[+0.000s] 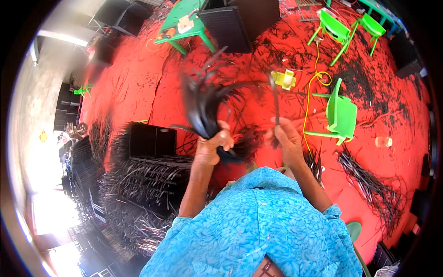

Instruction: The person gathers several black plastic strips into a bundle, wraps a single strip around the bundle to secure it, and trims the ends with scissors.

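My left hand is closed round a thick bundle of black strips, which fans out upward and is smeared by motion. Between the fingers of my right hand is a single thin dark strip that stands nearly upright. The two hands are apart, with red floor between them. Below my left hand the tail of the bundle is blurred. To the left of that hand sits a black woven piece with many loose strip ends sticking out along its sides.
Bright green chairs stand on the red floor at right. A yellow cable runs past a yellow object. Ahead are a green table and a large black woven block. Another strip bundle lies at right.
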Action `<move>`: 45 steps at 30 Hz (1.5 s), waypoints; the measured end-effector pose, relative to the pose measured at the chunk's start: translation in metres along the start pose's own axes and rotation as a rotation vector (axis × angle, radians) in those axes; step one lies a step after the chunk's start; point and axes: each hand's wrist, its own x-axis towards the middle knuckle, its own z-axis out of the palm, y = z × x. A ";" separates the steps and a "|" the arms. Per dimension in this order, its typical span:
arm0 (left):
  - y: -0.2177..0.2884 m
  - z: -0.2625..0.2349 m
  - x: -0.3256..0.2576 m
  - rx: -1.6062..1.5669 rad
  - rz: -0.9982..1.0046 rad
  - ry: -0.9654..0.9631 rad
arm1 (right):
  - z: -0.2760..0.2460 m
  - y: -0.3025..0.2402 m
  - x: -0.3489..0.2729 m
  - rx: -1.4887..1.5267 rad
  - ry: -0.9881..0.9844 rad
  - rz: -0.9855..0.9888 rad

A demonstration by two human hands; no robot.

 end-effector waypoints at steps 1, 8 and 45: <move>-0.004 0.003 -0.001 -0.011 -0.025 -0.032 | 0.007 -0.002 -0.001 0.020 -0.074 -0.012; -0.020 0.024 -0.010 0.048 -0.021 -0.148 | 0.035 0.026 0.003 0.214 -0.099 -0.140; -0.057 0.061 -0.024 0.355 -0.346 -0.330 | -0.043 -0.003 0.002 0.688 0.132 -0.030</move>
